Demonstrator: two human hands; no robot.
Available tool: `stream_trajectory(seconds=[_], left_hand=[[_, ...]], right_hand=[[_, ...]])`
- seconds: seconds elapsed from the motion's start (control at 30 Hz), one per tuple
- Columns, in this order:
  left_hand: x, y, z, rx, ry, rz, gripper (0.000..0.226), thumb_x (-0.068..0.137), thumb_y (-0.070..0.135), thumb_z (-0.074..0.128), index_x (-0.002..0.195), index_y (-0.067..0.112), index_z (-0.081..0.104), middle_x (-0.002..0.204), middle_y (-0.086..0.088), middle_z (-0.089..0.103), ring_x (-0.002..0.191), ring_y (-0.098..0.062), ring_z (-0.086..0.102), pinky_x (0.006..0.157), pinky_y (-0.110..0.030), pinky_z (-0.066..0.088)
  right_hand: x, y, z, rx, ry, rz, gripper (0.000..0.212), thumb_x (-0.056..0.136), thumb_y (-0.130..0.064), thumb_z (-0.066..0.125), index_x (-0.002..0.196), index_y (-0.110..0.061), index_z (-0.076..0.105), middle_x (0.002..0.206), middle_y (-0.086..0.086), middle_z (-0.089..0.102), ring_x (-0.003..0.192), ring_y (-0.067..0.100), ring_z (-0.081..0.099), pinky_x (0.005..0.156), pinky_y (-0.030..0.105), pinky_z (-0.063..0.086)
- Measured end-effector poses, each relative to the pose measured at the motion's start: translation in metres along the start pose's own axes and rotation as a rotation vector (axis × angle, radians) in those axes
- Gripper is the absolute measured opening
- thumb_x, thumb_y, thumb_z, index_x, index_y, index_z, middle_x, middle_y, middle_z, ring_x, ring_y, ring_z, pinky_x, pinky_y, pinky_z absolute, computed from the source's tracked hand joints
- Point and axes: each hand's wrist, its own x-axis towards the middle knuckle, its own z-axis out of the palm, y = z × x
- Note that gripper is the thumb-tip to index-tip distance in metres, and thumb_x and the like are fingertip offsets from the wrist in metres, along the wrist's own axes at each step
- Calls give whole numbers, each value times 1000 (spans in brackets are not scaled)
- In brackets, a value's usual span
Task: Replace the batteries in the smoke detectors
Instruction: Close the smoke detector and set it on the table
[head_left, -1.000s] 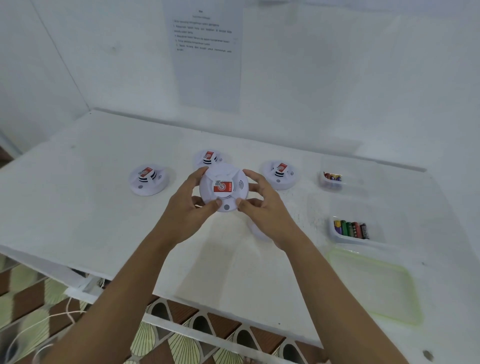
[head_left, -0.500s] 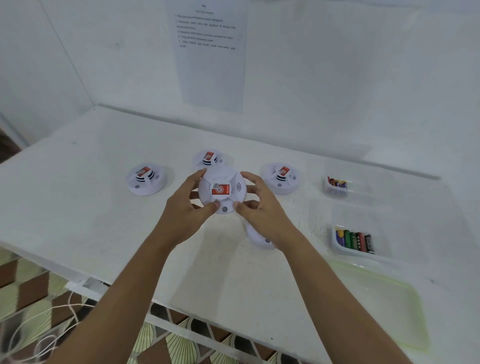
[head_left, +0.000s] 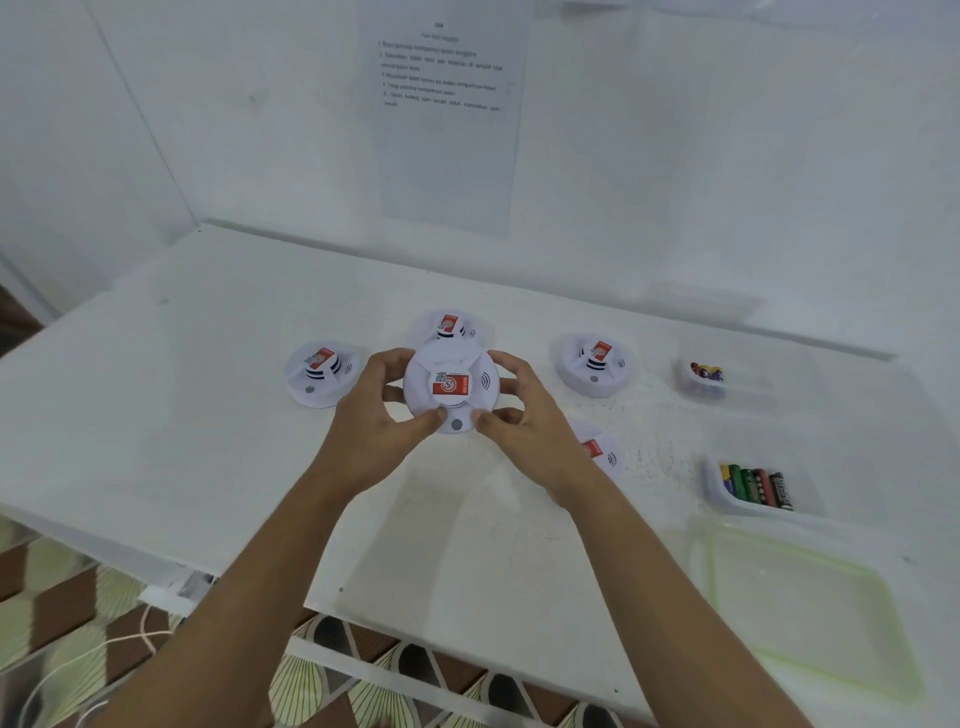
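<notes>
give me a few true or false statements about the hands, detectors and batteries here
1. The left hand and the right hand both grip one smoke detector. True.
2. The row of batteries lies left of the hands. False: it lies in a clear tray to their right.
3. The held detector's red label faces the camera. True.
4. No other detector is in view. False: four more rest on the table: a left detector, a back detector, a right detector and a partly hidden detector behind the right hand.
5. A printed sheet hangs on the wall. True.
</notes>
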Motion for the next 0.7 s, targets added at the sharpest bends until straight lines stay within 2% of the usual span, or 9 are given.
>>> stream_trajectory(seconds=[0.2,0.27,0.37,0.43,0.57,0.7], left_hand=[[8,-15,-25,19,-51,7,59,77,29,81,127,30,50,120,22,59,94,5,61,72,-14,50],[10,-20,-31,21,-60,12,62,76,32,83,129,27,52,120,19,61,92,0,64,71,-15,51],[13,-29,-39,15,-81,17,68,69,41,82,129,28,53,122,16,62,94,-8,66,78,-23,55],[15,-34,-43,9,-98,11,65,71,37,84,128,28,54,120,18,62,94,-9,67,80,-27,57],[18,-39,-47,13,-123,26,61,73,32,85,127,28,56,119,17,62,92,-9,68,79,-24,57],[23,-43,-46,25,-156,28,58,73,31,84,125,29,58,118,13,64,88,-4,70,75,-20,57]], right_hand=[[2,-4,27,8,50,15,58,95,-15,67,142,-38,42,129,-6,61,101,13,70,86,25,58],[3,-4,34,-4,74,16,57,95,-15,67,142,-37,44,126,-7,63,100,13,70,85,24,57],[4,-2,43,-34,102,27,56,94,-17,69,141,-37,46,124,-8,64,97,14,69,84,24,55],[5,-2,47,-41,111,36,55,94,-19,70,141,-37,46,125,-8,63,99,12,68,85,23,55],[6,-1,54,-67,131,40,54,94,-19,69,140,-36,47,127,-9,63,98,-1,64,82,17,54],[7,3,56,-91,140,65,53,93,-23,70,140,-35,47,128,-9,63,104,2,63,85,19,53]])
